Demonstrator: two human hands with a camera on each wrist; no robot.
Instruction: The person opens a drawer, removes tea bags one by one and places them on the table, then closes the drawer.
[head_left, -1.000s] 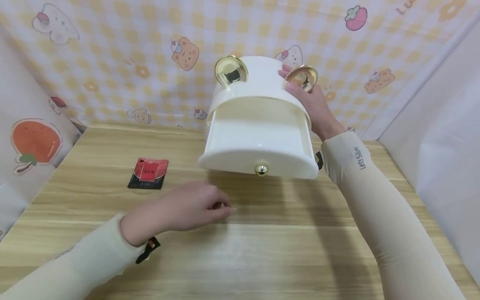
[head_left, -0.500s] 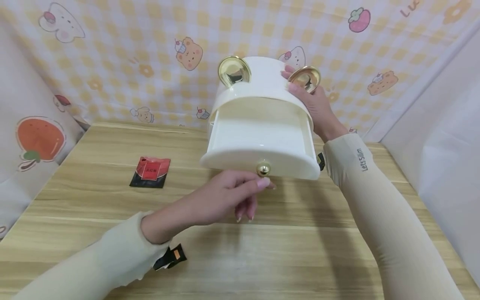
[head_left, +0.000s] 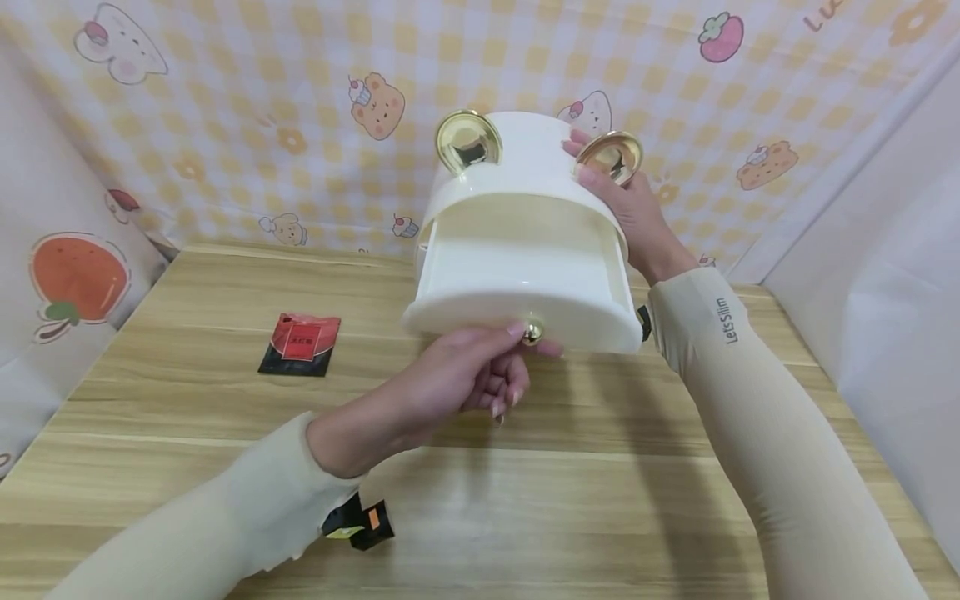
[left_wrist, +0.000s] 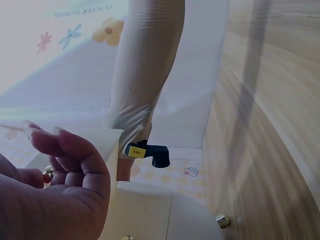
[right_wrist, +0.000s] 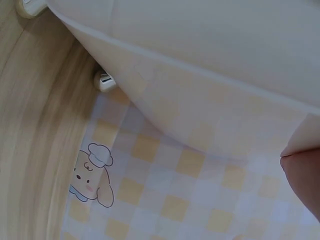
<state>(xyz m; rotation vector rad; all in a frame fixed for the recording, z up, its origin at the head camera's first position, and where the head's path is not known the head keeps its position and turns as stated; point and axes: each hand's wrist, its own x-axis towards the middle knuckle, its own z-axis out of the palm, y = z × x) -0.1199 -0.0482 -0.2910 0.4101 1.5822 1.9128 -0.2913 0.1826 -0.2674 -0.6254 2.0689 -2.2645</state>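
1. The white drawer box (head_left: pixel 528 171) stands at about 1 o'clock from the centre of the head view, on small gold feet (left_wrist: pixel 223 220). Its glossy shell looks like stiff plastic, probably fairly light and apt to skid if not braced.
2. Its drawer (head_left: pixel 517 307) is pulled out toward 6 o'clock; the thin walls look rigid and may bind if moved crookedly.
3. The gold knob (head_left: pixel 532 332), at the middle of the drawer front, is small, round and polished, so likely slippery; a square, centred pinch suits it best.
4. The left hand (head_left: pixel 457 367), reaching in from 8 o'clock, pinches that knob.
5. The right hand (head_left: pixel 637 221) grips the box's roof at 2 o'clock, around 1 of the 2 gold ears (head_left: pixel 468 143). Those rims could be fragile; the shell seems the safer hold.
6. A red-and-black packet (head_left: pixel 300 344) lies at 8 o'clock from the box, on the wooden table (head_left: pixel 585 517), well apart from the right hand.
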